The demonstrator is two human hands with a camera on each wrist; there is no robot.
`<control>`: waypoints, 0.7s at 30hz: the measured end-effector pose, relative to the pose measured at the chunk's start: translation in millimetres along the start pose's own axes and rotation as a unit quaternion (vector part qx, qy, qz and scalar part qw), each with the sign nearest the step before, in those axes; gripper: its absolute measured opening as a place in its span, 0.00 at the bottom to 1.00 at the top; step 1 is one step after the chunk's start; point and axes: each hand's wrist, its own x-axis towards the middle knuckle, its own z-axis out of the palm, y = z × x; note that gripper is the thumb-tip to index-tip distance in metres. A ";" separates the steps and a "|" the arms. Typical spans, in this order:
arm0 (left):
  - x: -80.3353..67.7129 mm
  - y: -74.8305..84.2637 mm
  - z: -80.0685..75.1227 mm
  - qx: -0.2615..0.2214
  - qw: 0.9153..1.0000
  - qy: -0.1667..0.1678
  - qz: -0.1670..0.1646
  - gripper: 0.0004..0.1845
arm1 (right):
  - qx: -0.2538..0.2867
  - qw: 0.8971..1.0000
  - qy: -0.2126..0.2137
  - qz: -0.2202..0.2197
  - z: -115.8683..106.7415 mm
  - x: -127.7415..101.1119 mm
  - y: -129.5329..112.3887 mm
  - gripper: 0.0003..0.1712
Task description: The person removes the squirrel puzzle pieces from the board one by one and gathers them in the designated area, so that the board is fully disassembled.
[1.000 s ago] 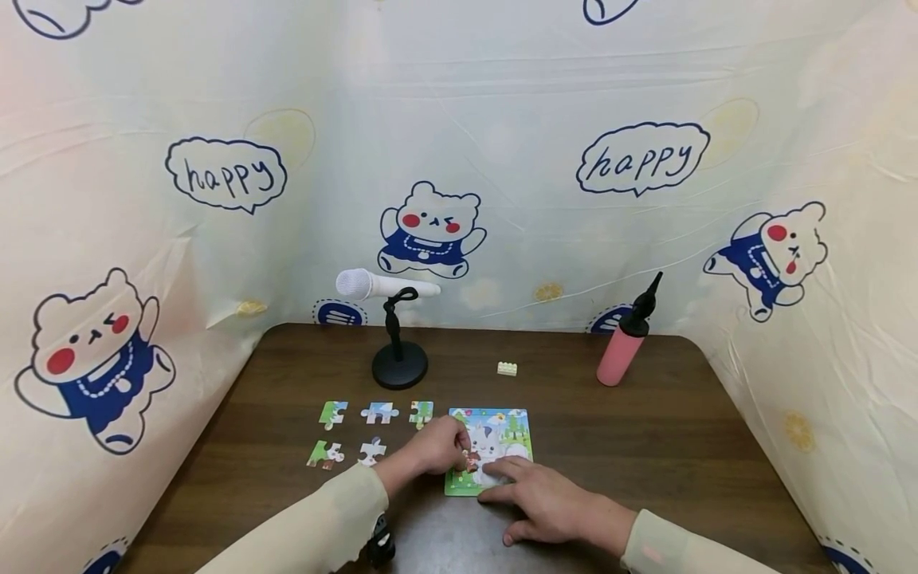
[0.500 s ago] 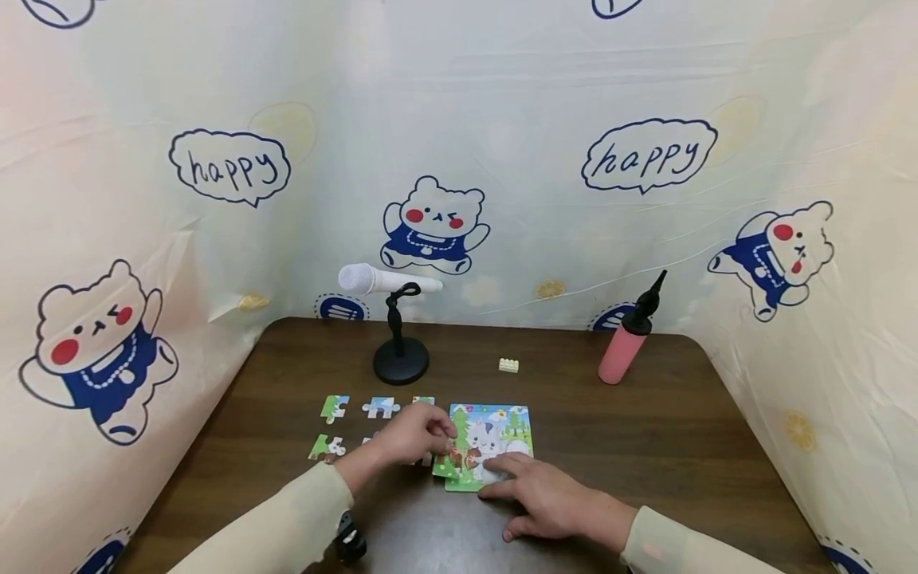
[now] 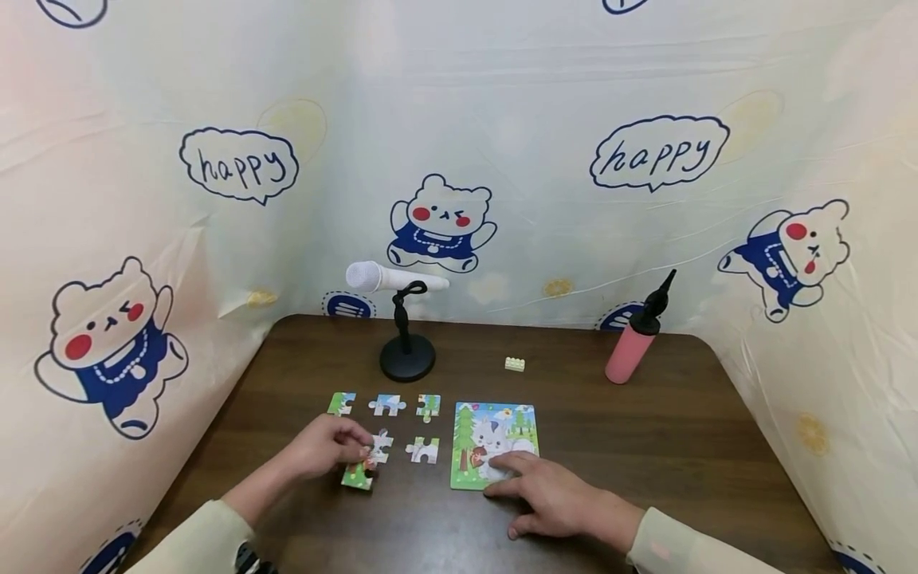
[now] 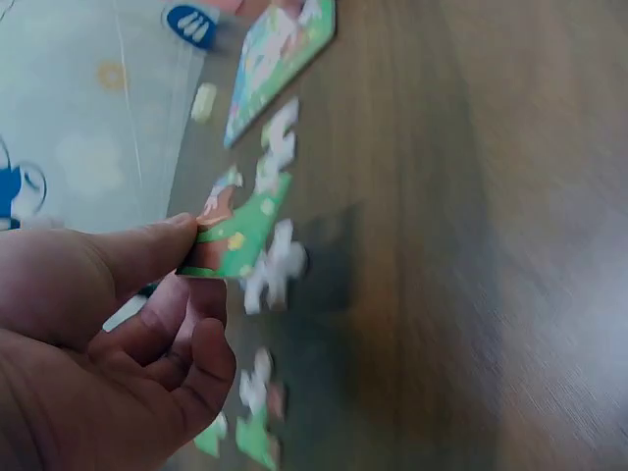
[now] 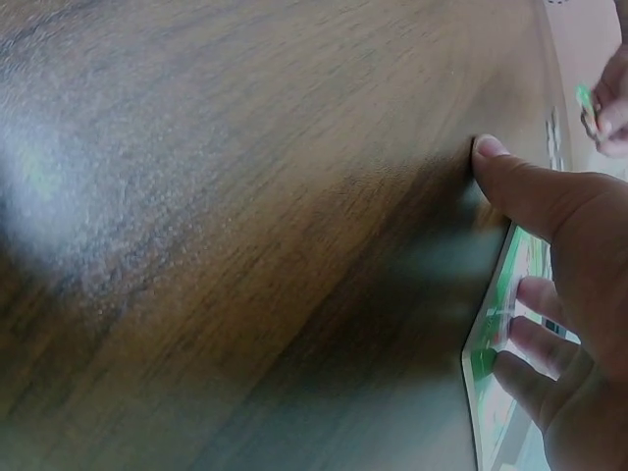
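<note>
Hands work apart on the brown table [image 3: 645,446]. The left hand [image 3: 319,448] pinches a green puzzle piece [image 3: 358,474] between thumb and fingers, low over the table just beside the loose pieces [image 3: 387,405]; whether it touches the wood is hard to tell. The right hand [image 3: 552,498] lies spread, its fingertips [image 3: 502,461] pressing the near edge of the puzzle board [image 3: 495,434]. A microphone stand [image 3: 406,359], small brick [image 3: 514,364] and pink pump [image 3: 631,347] stand behind.
</note>
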 end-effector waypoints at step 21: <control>-33.4 -50.5 -17.5 0.117 0.990 0.083 -0.013 0.04 | 0.008 1.000 -0.002 0.012 0.0 -0.8 -0.8 0.31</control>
